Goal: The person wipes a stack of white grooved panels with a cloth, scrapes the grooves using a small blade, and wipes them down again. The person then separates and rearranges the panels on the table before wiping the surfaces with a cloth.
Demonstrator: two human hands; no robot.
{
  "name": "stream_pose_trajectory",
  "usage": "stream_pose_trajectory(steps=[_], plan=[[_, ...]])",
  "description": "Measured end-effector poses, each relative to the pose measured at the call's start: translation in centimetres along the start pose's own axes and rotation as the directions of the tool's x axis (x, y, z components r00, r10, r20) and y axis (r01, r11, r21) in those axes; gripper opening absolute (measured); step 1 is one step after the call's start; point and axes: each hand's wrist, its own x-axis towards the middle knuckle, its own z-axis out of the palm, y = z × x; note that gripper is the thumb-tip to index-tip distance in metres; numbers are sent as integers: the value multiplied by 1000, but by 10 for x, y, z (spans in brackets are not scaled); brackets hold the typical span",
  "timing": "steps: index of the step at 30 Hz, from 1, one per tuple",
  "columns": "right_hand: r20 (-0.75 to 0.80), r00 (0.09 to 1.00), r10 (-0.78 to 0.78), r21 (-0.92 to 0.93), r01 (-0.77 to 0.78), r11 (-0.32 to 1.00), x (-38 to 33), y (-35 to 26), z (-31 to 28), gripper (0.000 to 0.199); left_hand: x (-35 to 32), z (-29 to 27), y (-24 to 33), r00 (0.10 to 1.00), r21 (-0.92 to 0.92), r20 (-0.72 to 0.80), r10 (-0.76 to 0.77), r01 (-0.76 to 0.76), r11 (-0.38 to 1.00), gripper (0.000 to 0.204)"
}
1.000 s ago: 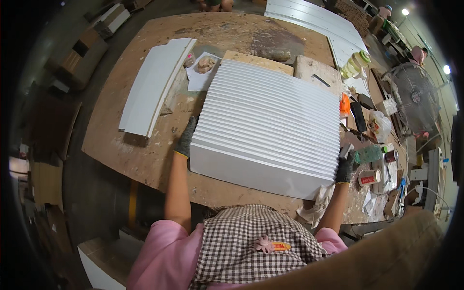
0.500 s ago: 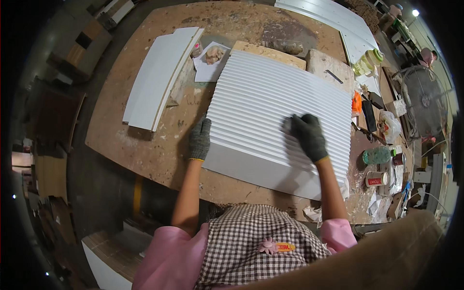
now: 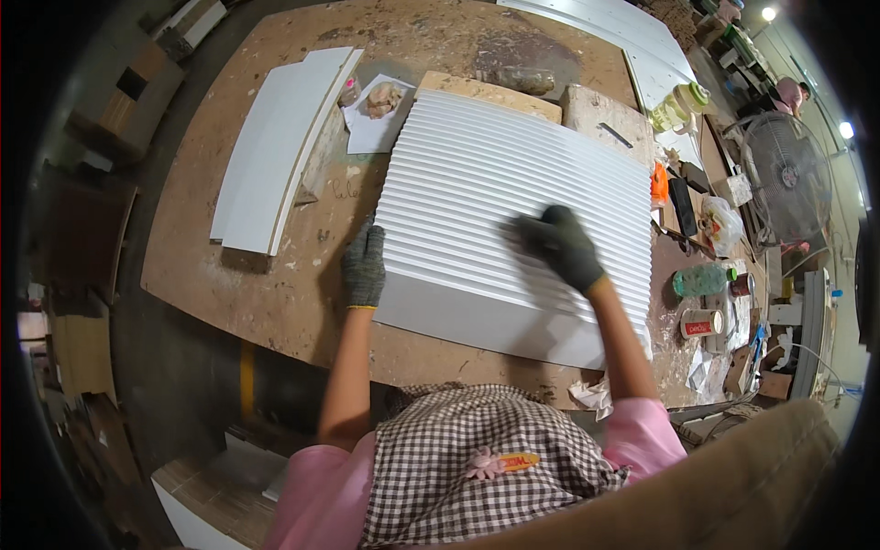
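A white panel with many parallel ribs (image 3: 513,192) lies on the worktable (image 3: 202,183), its plain flat strip along the near edge. At the panel's left edge, my left hand (image 3: 365,266), in a dark grey knit glove, grips the side with the fingers close together. My right hand (image 3: 564,247), gloved alike, is over the ribs right of the panel's middle. Its fingers are curled and smeared by motion at the tips; whatever lies under them is hidden from this view.
White boards (image 3: 284,137) lie stacked at the left. Beyond the panel are a wooden block (image 3: 610,128) and a crumpled lump on white paper (image 3: 383,101). Along the right stand a green-capped bottle (image 3: 704,280), a paper cup (image 3: 701,323), a plastic bag (image 3: 722,227) and a fan (image 3: 786,170).
My right hand has shifted slightly left over the ribs. My left hand stays at the panel's left edge. The whole view has moved a little.
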Motion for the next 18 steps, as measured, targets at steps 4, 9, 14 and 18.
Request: stream_pose_trajectory(steps=[4, 9, 14, 18], plan=[[-59, 969, -242, -336, 209, 919, -23, 17, -26, 17, -1, -2, -8, 999, 54, -38, 29, -27, 998, 40], [-34, 903, -428, -408, 379, 831, 47, -36, 56, 9, -3, 7, -10, 999, 96, -25, 38, -36, 995, 42], [-116, 848, -517, -387, 441, 810, 136, -87, 162, 8, 7, 14, -33, 961, 605, 271, -44, -135, 785, 30], [-136, 846, -515, -422, 421, 803, 108, -86, 143, 6, 4, -2, -58, 975, 408, 47, 215, -215, 887, 32]])
